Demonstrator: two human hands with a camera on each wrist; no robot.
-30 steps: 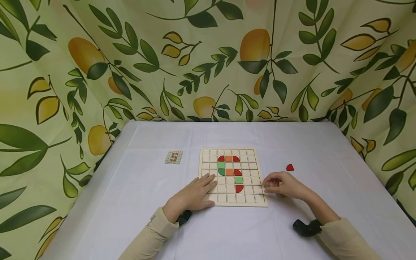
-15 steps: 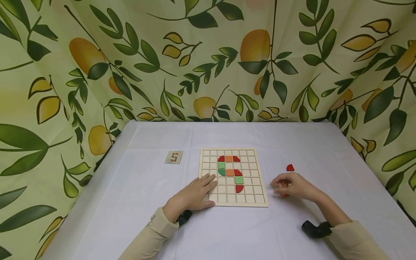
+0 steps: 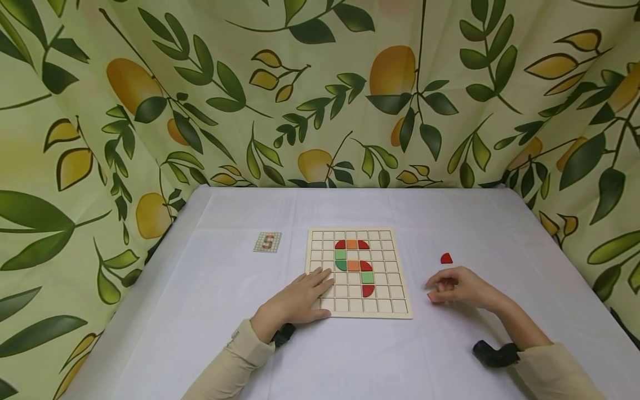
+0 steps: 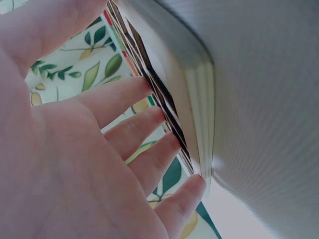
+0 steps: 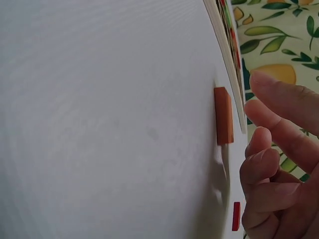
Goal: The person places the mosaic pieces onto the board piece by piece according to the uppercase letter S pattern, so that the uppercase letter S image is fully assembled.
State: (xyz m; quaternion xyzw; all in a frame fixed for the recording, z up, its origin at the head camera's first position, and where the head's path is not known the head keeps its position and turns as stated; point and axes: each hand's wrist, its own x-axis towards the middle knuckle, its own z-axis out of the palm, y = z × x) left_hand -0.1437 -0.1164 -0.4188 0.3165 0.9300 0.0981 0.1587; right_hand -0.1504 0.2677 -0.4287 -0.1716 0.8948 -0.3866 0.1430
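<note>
A pale wooden grid board (image 3: 328,305) lies flat, with red, orange and green tiles forming an S-like shape on it. My left hand (image 3: 299,297) rests on the board's left side with fingers spread; in the left wrist view its fingertips (image 4: 172,139) touch the board near its edge. Right of the board, my right hand (image 3: 462,286) hovers by an orange tile (image 3: 434,298), its thumb and forefinger apart and the other fingers loosely curled. In the right wrist view, the orange tile (image 5: 224,115) stands out from the table, with a gap between it and the fingers.
A red quarter-round tile (image 3: 446,258) lies beyond my right hand. Left of the board is a small card (image 3: 267,242) printed with an S pattern on a grid. White cloth (image 3: 225,211) covers the table, and a leaf-and-fruit patterned curtain (image 3: 320,94) hangs behind.
My right hand has moved right, away from the board's right edge, and the orange tile now shows by its fingers. My left hand and the tiles on the board have stayed put.
</note>
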